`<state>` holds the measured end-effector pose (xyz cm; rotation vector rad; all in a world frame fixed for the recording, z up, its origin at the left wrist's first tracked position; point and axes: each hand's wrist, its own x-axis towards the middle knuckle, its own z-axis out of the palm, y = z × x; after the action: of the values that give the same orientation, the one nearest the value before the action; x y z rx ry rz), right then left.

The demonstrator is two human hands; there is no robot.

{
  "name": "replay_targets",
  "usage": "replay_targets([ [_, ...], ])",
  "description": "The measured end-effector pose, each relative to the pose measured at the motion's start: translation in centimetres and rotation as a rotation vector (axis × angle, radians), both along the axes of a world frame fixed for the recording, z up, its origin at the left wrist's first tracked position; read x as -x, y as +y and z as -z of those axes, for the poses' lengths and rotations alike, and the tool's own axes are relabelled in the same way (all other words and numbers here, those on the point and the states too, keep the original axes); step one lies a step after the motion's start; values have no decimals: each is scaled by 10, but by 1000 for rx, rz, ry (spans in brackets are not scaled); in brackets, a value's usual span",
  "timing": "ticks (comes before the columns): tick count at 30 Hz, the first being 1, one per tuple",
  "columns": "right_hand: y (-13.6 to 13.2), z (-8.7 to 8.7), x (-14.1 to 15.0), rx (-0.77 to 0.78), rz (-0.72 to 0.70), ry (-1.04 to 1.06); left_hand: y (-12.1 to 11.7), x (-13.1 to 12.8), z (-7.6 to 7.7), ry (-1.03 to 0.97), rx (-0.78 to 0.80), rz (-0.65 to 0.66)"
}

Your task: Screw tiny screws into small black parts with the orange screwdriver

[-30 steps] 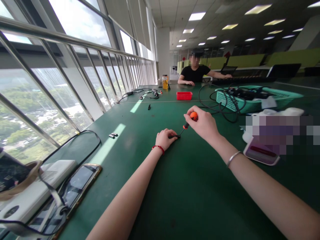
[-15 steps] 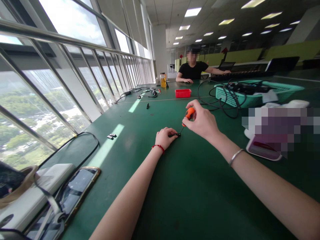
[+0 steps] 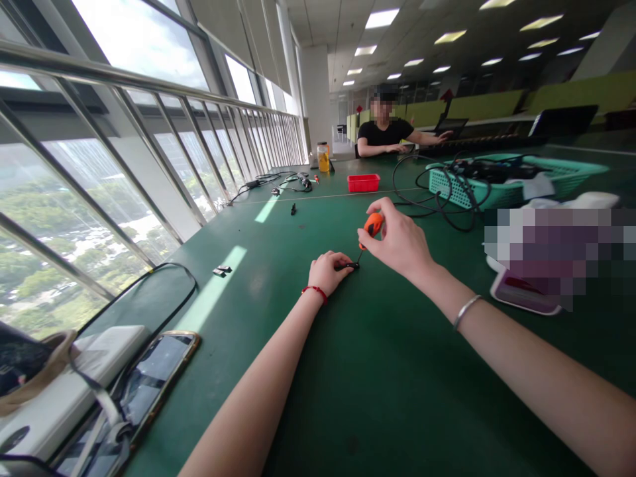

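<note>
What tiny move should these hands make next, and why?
Probably a slight twist of the orange-handled screwdriver by the right hand: its tip seems to meet the small black piece, which the left hand is holding down at the green table.

A: Obscured items?
B: Just off centre, towards 4 o'clock: black part [image 3: 352, 265], partly covered by the left hand [image 3: 326, 273]; screwdriver [image 3: 371, 223], tip too small to resolve.
A: Truncated items?
B: White box [image 3: 59, 394], 8 o'clock: cut off by the left edge.
</note>
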<state>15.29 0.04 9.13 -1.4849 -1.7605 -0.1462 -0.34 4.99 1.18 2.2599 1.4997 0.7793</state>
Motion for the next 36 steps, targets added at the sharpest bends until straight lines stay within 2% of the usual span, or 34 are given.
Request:
replay_targets([
  [8,2,3,1,64,15,39,3,1,3,-4,-8,-2],
  [14,-1,1,3,4,39,-4,1,1,2,-12,2,-2],
  [18,-2,2,4,24,82,-49,0,0,1,-23,8,-2],
  [25,-1,3,4,15,7,30,1,0,2,-25,1,5],
  [30,-1,4,5,21,54,2,1,1,2,-25,0,2],
  [36,-1,8,6,-24,-17,10,1,0,2,-30,1,2],
])
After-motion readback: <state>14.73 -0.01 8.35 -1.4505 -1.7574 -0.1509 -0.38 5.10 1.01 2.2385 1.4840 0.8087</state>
